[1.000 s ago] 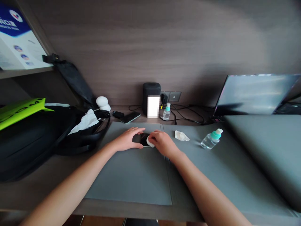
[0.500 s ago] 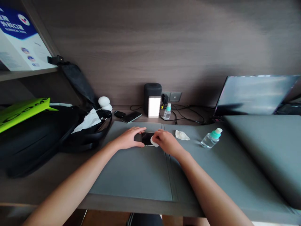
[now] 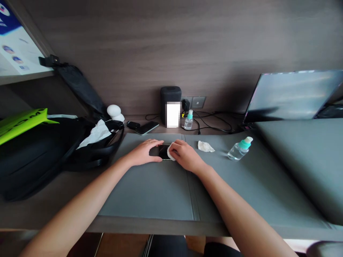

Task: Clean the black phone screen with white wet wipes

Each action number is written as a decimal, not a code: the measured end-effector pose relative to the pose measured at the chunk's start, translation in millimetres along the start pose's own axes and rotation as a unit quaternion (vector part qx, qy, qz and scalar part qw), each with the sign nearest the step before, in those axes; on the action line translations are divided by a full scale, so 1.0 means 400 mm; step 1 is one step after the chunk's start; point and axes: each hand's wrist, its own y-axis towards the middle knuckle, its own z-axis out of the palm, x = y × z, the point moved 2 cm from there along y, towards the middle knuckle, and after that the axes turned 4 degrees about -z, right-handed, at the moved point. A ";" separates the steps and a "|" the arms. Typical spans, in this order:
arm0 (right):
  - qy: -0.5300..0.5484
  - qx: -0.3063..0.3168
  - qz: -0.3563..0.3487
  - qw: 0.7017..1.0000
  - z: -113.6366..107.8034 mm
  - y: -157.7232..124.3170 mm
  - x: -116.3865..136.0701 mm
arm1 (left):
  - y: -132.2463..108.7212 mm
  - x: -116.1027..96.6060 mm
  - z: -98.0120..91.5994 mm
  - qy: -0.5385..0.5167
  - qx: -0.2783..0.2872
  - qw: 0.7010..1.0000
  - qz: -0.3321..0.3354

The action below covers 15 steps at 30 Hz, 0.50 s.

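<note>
I see black bag (image 3: 40, 153) at ten o'clock, speaker (image 3: 170, 98) at twelve, crumpled wipe (image 3: 205, 146) and clear bottle (image 3: 238, 150) at one, laptop (image 3: 289, 96) at two

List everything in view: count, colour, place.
phone: 1, black, on the mat under both hands
pad: 1, white, on the phone, in the right hand
crumpled wipe: 1, white, on the mat right of the hands
lying bottle: 1, clear with teal cap, on the mat at right
upright bottle: 1, clear with teal cap, beside the speaker
speaker: 1, black, back centre
second phone: 1, dark, left of the speaker
bag: 1, black, left
laptop: 1, open, right
mat: 1, grey, on the desk
left hand: flat on the phone's left end
right hand: grip on the pad
</note>
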 end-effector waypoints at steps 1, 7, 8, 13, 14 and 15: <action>0.003 0.002 -0.003 1.000 -0.001 0.000 -0.002 | 0.000 -0.001 0.000 0.004 0.000 1.000 -0.002; 0.011 0.015 0.001 1.000 -0.031 -0.009 -0.022 | -0.003 -0.011 -0.002 0.017 0.005 1.000 0.000; 0.014 0.020 -0.006 1.000 -0.030 -0.009 -0.018 | -0.003 -0.011 -0.002 0.017 0.006 1.000 0.002; 0.026 0.027 -0.039 0.999 -0.007 0.004 -0.005 | -0.005 -0.009 0.001 0.028 0.010 1.000 0.000; 0.024 0.022 -0.035 0.999 -0.007 0.005 -0.009 | -0.006 -0.009 0.001 0.030 0.010 0.999 -0.002; 0.021 0.015 -0.027 0.999 -0.009 0.005 -0.014 | -0.006 -0.009 0.002 0.032 0.009 0.999 -0.003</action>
